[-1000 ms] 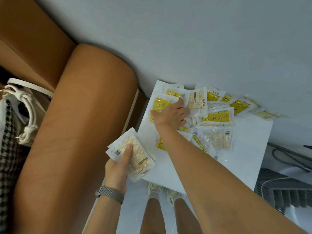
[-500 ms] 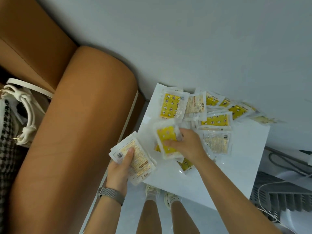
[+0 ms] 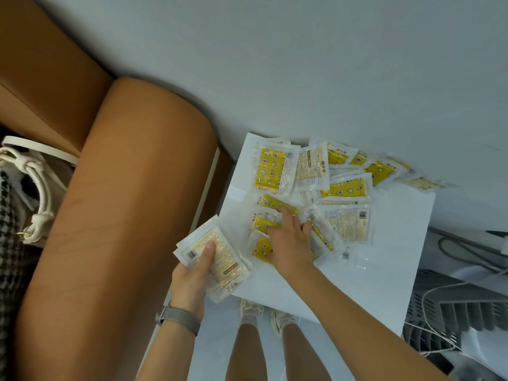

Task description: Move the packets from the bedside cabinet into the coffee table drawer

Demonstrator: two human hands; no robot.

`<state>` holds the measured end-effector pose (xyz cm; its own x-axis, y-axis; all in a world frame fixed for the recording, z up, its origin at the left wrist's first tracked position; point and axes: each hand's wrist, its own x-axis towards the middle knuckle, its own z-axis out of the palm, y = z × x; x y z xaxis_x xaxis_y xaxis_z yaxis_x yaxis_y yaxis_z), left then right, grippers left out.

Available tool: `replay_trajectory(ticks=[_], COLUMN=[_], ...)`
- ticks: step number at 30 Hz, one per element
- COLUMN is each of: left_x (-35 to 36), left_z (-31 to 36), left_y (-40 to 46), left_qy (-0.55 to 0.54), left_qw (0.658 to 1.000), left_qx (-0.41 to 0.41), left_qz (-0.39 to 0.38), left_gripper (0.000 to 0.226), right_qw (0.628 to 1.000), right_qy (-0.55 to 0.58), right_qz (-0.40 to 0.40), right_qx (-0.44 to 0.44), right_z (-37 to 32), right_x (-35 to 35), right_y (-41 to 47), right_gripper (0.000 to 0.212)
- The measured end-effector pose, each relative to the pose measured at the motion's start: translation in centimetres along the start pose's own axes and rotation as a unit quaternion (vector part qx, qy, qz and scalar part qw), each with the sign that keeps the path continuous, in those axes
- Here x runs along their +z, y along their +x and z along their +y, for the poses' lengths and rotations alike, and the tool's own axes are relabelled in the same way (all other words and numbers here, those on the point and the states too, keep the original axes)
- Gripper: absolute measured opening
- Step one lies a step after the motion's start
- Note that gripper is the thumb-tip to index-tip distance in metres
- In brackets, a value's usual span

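Observation:
Several clear packets, some with yellow star-print faces (image 3: 270, 169) and some showing pale label backs (image 3: 347, 222), lie scattered over the far half of the white bedside cabinet top (image 3: 384, 270). My left hand (image 3: 192, 276) grips a small stack of pale packets (image 3: 222, 259) off the cabinet's left edge, thumb across the top one. My right hand (image 3: 288, 243) lies on the near-left packets with its fingers spread over a yellow one (image 3: 262, 224). The packets under the palm are hidden. No coffee table or drawer is in view.
A tan leather sofa arm (image 3: 123, 215) runs close along the cabinet's left side, with a white-handled bag (image 3: 35, 188) beyond it. A grey slatted appliance (image 3: 453, 312) and cables (image 3: 467, 248) sit at the right. My feet (image 3: 264, 312) stand before the cabinet.
My right hand pulled a yellow packet from the far pile toward the near-left, then set down onto the packets there. The left hand kept its stack nearly still.

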<state>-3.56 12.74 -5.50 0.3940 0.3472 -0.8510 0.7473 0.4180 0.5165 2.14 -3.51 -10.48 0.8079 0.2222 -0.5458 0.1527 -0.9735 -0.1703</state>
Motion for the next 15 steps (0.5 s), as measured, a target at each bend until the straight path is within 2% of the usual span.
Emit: replay_trajectory(ticks=[5, 9, 11, 15], left_x=[0.2, 0.1, -0.1, -0.8], left_z=[0.2, 0.4, 0.6, 1.1], left_y=[-0.3, -0.4, -0.5, -0.8], left_qy=[0.013, 0.014, 0.013, 0.026], left_qw=[1.0, 1.0, 1.0, 0.999], left_qx=[0.006, 0.008, 0.006, 0.014], left_qz=[-0.013, -0.018, -0.022, -0.035], left_gripper=[0.018, 0.014, 0.012, 0.014], right_qw=[0.999, 0.994, 0.995, 0.992], right_qy=[-0.041, -0.09, -0.059, 0.1], right_qz=[-0.03, -0.058, -0.074, -0.074], right_qx=[0.013, -0.016, -0.018, 0.001], right_z=[-0.2, -0.4, -0.2, 0.5], right_x=[-0.5, -1.0, -0.9, -0.8], right_y=[0.8, 1.5, 1.3, -0.6], right_gripper=[0.029, 0.032, 0.031, 0.018])
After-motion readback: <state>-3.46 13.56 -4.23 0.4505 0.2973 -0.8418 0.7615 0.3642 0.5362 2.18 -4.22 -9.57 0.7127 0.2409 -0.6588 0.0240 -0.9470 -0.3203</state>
